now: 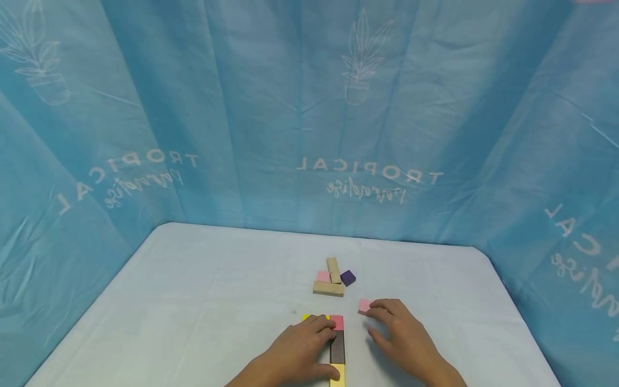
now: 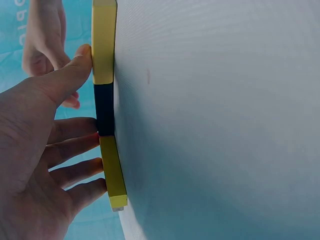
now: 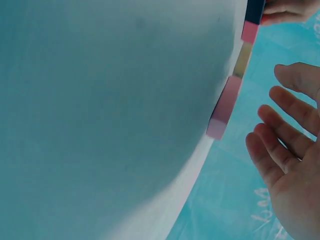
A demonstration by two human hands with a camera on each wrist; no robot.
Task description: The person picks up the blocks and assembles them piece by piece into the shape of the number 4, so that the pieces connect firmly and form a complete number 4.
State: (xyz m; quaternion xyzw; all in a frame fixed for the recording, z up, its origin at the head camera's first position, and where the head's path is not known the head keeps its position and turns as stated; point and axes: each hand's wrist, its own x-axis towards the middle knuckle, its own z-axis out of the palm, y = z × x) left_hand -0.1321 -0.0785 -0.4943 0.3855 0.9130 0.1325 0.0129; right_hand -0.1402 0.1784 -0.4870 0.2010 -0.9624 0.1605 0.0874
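My left hand [image 1: 303, 348] lies over an L of small blocks, its fingertips and thumb touching their tops with the fingers spread. The L holds a yellow block [image 2: 114, 170] along its far side, a deep pink block [image 1: 339, 323] at the corner, a dark block [image 1: 337, 348] and a pale yellow block [image 2: 103, 42] at the near end. Part of the far yellow block is hidden under the fingers in the head view. My right hand [image 1: 400, 339] hovers with relaxed, slightly bent fingers beside a light pink block [image 1: 364, 306], holding nothing in the right wrist view.
Farther back on the white table [image 1: 217, 301] are two natural wood blocks, one lengthwise [image 1: 333, 270] and one crosswise [image 1: 328, 289]. With them lie another light pink block [image 1: 323, 276] and a purple block [image 1: 348, 278]. A blue curtain [image 1: 271, 118] surrounds the table's far and side edges.
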